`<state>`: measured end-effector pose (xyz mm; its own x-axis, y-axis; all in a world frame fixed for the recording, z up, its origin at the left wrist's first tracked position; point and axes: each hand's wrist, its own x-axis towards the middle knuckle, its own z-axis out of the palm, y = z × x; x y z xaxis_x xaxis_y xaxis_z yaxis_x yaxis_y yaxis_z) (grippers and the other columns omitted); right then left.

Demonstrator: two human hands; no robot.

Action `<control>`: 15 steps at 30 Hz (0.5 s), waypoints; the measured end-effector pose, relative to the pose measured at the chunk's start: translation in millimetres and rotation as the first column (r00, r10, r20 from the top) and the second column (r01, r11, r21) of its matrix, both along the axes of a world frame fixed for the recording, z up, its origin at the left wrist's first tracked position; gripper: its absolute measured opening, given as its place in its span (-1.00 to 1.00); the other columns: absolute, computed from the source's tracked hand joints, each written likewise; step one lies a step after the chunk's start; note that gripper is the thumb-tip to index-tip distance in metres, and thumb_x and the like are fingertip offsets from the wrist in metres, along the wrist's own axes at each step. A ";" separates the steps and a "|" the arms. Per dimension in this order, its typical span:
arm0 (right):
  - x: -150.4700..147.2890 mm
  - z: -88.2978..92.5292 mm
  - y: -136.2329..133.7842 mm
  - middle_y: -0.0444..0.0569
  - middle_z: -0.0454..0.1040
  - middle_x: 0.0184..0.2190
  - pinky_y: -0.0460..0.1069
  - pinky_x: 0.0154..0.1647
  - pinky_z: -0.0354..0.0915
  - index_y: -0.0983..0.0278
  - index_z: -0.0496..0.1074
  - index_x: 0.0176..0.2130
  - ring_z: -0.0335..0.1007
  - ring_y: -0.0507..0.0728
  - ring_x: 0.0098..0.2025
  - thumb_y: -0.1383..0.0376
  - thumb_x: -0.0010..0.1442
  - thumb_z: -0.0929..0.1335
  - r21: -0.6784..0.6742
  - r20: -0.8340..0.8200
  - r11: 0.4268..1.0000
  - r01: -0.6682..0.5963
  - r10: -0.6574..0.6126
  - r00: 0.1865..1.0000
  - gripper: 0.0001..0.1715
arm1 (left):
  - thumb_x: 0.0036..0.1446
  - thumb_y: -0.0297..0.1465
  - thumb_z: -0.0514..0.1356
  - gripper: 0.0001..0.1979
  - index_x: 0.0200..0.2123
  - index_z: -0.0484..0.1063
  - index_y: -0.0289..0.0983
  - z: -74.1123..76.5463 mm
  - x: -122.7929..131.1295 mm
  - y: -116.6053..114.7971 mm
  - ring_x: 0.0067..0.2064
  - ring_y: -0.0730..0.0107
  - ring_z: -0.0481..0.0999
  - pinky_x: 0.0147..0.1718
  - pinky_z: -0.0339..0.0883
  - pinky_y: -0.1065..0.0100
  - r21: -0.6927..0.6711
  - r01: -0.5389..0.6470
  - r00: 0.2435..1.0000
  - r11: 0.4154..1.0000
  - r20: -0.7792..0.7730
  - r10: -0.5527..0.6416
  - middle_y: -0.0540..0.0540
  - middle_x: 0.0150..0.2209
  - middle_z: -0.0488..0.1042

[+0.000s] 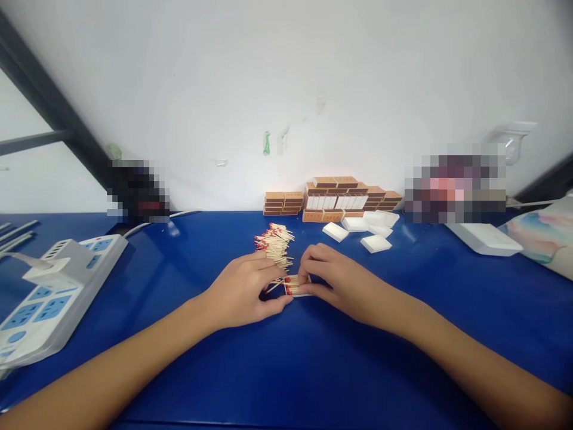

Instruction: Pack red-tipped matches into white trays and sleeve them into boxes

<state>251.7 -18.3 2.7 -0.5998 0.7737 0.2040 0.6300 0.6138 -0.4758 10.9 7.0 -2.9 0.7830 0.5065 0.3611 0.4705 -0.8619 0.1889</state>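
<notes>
Watching remotely, I note matchbox tray (299, 295) of matches (291, 281) mid-tabletop (286, 370). Left hand (250, 286) straddles its left end, right hand (324, 275) curls over the other; gripping, I can't tell. Probably light, crushable: pinch side walls gently.

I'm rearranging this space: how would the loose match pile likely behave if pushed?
The match pile would probably spread rather than move as one, since its sticks lie loose and overlapping. They look thin, so each is likely light and easily snapped. The blue tabletop looks smooth and glossy, so strays may skid.
</notes>
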 end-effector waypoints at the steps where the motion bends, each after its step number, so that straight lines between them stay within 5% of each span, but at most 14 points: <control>1: 0.2 0.4 0.1 -0.01 0.43 -0.18 0.06 -0.10 0.30 0.21 0.48 -0.22 0.36 0.17 -0.10 0.28 0.38 0.38 -0.005 -0.002 1.000 0.000 0.000 1.000 -0.91 | 0.25 -0.26 0.26 -0.78 -0.38 0.40 -0.25 0.4 -0.1 -0.1 -0.31 0.30 0.43 -0.34 0.30 0.28 0.000 0.000 1.000 1.000 0.002 0.000 -0.02 -0.41 0.48; 10: 13.3 -3.8 22.7 -0.07 0.45 -0.32 0.02 -0.22 0.24 0.22 0.47 -0.27 0.34 0.12 -0.26 0.29 0.36 0.38 0.099 -0.096 0.970 0.222 -0.213 0.972 -0.88 | 0.26 -0.20 0.27 -0.75 -0.13 0.56 -0.24 4.7 -0.1 -8.0 -0.30 0.33 0.48 -0.26 0.34 0.28 -0.084 0.075 0.997 0.994 -0.023 -0.077 -0.02 -0.37 0.52; 15: 4.7 -14.0 34.8 -0.05 0.46 -0.31 0.03 -0.21 0.26 0.23 0.51 -0.27 0.34 0.12 -0.25 0.29 0.33 0.39 0.083 -0.136 0.968 0.236 -0.224 0.965 -0.89 | 0.24 -0.18 0.28 -0.74 -0.13 0.57 -0.23 3.0 0.4 -13.0 -0.32 0.33 0.51 -0.33 0.31 0.28 -0.091 0.104 0.993 0.990 -0.037 -0.108 -0.01 -0.38 0.52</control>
